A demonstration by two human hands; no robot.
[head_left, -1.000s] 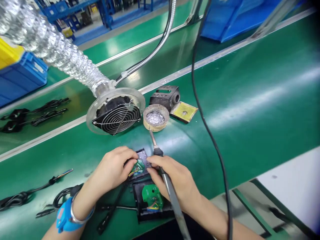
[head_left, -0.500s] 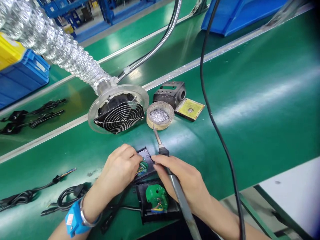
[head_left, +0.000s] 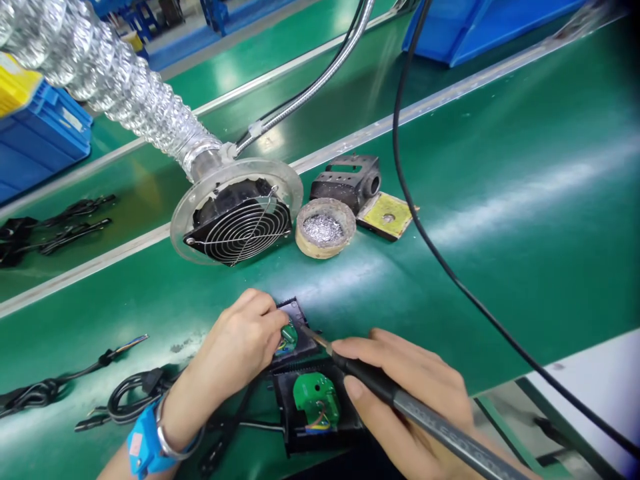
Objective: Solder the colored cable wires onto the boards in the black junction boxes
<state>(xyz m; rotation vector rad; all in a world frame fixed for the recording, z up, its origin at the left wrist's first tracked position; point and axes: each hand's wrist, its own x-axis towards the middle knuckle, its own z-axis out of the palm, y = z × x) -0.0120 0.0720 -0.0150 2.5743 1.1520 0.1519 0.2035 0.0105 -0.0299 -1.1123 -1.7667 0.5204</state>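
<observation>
My right hand (head_left: 415, 400) grips a soldering iron (head_left: 400, 393) like a pen. Its metal tip points left, close to a small green circuit board (head_left: 287, 337) in the farther black housing (head_left: 300, 319); whether it touches is hard to tell. The fingers of my left hand (head_left: 247, 333) are pinched at that board's left edge, partly hiding it. A blue wrist strap (head_left: 145, 443) is around my left wrist. Nearer to me lies a second black housing (head_left: 295, 443) with a round green circuit board (head_left: 313, 393) and coloured wires.
A fume extractor fan (head_left: 245, 230) hangs from a foil duct (head_left: 130, 87). Beside it stand a bowl of solder bits (head_left: 325, 230), a black iron holder (head_left: 345, 183) and a yellow sponge (head_left: 387, 215). Coiled black cables (head_left: 135, 393) lie left. A black cord (head_left: 400, 133) crosses the right side.
The soldering iron has swung from the solder bowl down to the farther board, with my right hand shifting right and tilting it. My left hand has stayed nearly in place.
</observation>
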